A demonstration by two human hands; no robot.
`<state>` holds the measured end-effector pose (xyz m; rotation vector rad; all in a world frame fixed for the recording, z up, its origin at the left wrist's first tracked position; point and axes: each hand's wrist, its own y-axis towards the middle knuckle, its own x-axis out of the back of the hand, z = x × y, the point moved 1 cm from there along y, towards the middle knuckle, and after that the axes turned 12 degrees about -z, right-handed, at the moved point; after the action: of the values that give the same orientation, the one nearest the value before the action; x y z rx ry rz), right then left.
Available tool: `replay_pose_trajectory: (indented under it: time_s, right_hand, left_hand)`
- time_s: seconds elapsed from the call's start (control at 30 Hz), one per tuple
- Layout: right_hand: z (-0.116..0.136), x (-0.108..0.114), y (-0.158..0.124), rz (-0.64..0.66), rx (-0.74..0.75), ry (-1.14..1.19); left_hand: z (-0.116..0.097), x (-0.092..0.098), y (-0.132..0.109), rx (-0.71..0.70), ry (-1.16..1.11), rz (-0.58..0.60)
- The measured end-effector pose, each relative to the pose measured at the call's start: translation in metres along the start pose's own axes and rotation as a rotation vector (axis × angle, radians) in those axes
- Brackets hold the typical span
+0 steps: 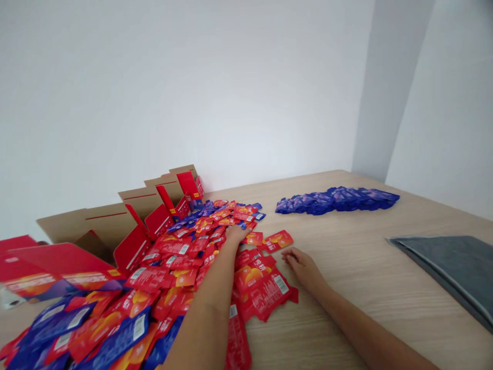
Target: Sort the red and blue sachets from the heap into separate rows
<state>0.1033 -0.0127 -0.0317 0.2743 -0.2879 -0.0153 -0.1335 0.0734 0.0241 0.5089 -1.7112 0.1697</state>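
My left hand (pixel 235 234) reaches into a long heap of small flat packets, red ones (pixel 183 247) and blue ones (pixel 127 339). It rests among the red packets; its fingertips are hidden from me, so any hold on a packet does not show. A single red packet with an orange picture (pixel 278 240) lies at the heap's right edge, between my hands. Just below it, my right hand (pixel 302 264) is beside the wood-look table surface, fingers curled in and nothing visible in them. Overlapping red packets (pixel 262 288) lie left of that hand, apart from it.
Open red cardboard boxes (pixel 133 241) with brown flaps line the heap's left side. A row of overlapping blue packets (pixel 335 200) lies toward the back right. A dark grey flat bag (pixel 450 267) is on the right. White walls (pixel 246 92) stand behind the table (pixel 346 241).
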Motion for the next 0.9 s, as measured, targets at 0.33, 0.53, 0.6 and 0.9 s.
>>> replay_pose_trajectory:
  time_s: [0.33,0.53,0.6,0.9]
  right_hand:
    - [0.003,-0.003,0.000,-0.013,0.022,0.032]
    - [0.005,-0.002,-0.001,0.004,0.027,0.042]
    - [0.004,-0.002,-0.001,-0.001,0.026,0.045]
    - [0.007,0.001,-0.010,0.035,0.044,0.087]
  left_hand:
    - [0.000,0.020,-0.027,-0.120,0.148,0.137]
    - [0.005,0.034,-0.083,-0.247,0.179,0.101]
    - [0.012,0.039,-0.098,-0.275,0.155,0.084]
    - [0.048,0.067,-0.108,-0.216,-0.135,-0.083]
